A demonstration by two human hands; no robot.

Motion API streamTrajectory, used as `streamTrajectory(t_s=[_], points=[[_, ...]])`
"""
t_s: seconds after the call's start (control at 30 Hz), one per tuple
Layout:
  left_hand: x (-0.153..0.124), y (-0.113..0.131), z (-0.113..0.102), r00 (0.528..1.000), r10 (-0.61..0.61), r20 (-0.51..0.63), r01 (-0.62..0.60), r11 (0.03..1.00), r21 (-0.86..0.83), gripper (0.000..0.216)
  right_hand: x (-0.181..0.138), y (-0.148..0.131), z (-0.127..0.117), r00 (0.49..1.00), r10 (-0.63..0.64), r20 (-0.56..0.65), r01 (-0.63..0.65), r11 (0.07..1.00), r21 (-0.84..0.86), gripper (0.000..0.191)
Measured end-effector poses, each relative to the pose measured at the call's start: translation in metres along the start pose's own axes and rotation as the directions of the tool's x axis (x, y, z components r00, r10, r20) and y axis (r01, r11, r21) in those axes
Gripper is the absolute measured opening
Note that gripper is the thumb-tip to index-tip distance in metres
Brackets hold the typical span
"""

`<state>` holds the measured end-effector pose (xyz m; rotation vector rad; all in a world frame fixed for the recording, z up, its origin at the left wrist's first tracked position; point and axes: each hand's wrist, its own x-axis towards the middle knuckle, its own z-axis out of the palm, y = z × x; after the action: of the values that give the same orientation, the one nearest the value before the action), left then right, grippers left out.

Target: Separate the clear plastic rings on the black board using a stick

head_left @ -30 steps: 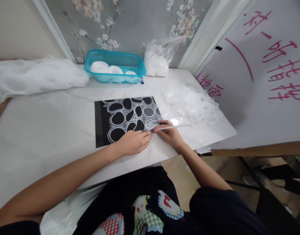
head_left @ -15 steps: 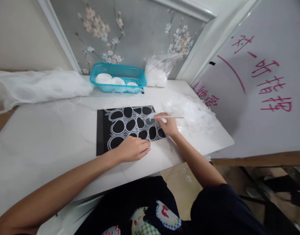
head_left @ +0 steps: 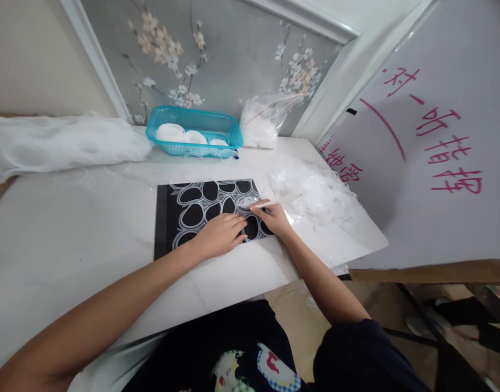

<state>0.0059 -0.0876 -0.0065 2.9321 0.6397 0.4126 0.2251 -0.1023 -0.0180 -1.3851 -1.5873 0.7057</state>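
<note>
While right hand (head_left: 273, 219) pinches white stick (head_left: 266, 204), ends indistinct, left hand (head_left: 220, 235) unclenched, partly hiding black sheet (head_left: 163, 212)

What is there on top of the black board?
A whitish sheet with rounded openings lies on the black board. The left hand lies over its near edge; the right hand, holding a thin white stick, is over its right side. What they cover cannot be seen.

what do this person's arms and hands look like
The left hand and right hand are ungloved, with no watch or bracelet showing. The right sleeve is dark navy, plain where visible, and leaves the forearm bare; the left sleeve is out of frame.
</note>
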Motion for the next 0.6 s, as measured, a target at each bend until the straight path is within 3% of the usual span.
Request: streamTrajectory(t_s=[0.6], points=[[0.0017,0.0029,-0.0086,0.999,-0.04,0.026,0.04,0.999,0.005,0.029,-0.0005,0.0014,-0.0018,0.999,-0.008,0.033,0.008,1.0,0.016,0.031]])
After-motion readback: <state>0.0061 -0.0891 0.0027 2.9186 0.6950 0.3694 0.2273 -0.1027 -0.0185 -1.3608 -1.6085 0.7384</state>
